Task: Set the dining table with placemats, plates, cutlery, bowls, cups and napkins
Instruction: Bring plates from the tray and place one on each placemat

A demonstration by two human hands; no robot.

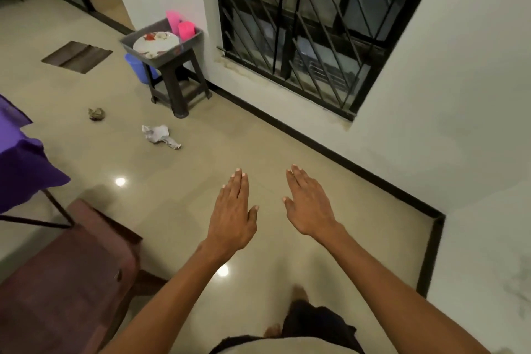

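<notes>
Nothing is held by either grip, left hand (232, 215) and right hand (309, 205) spread flat, while the fragile plate (156, 42), likely best lifted by its rim, lies in the tray (172, 56) on the stool (175, 80)

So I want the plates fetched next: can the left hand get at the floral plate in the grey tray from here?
Probably not yet. The left hand is open and empty, but the plate sits across open floor; nothing blocks the way.
</notes>
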